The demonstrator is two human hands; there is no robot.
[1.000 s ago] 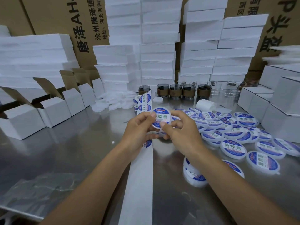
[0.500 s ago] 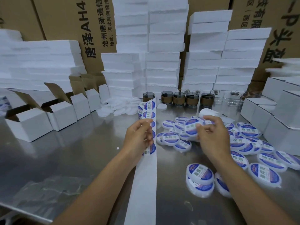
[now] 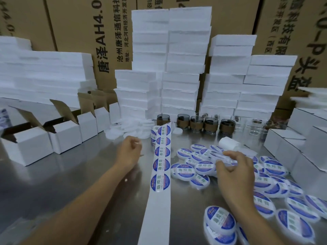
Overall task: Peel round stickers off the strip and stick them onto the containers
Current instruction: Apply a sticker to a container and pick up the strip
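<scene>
White paper strip (image 3: 159,209): lies flat on the steel worktop (image 3: 70,183) between the two hands. It runs from beside the forearms up to a small roll (image 3: 153,134) beyond the left hand. It looks thin, limp and nearly weightless, so a tug would probably make it slide or curl.
Round stickers (image 3: 160,182): blue and white, a row of five on the strip's far stretch, just right of the left hand. I judge them flimsy and tacky-backed, best lifted at an edge with a nail while the backing is bent away.
Containers (image 3: 185,171): shallow round translucent tubs heaped under and around the right hand, most of those visible already labelled. They look light, stiff and smooth, and may skid on steel. Grip one by the rim and leave the lid face free.
Left hand (image 3: 130,151): beside the strip but not touching it, fingers curled inward. A pale glint shows at the fingertips, and I cannot tell whether a sticker is pinched there.
Right hand (image 3: 233,172): over the heap, well apart from the left, with its fingers bent down. Blur hides whether they close on a tub.
Hidden: the tubs beneath the right palm, and whether any of them are unlabelled. The strip's near end and the tubs beside the right forearm are cut off by the frame.
Beyond the hands: brown-banded jars (image 3: 196,122) in a row and foam slabs (image 3: 185,68) stacked behind them. Open white cartons (image 3: 26,145) stand out past the left hand.
</scene>
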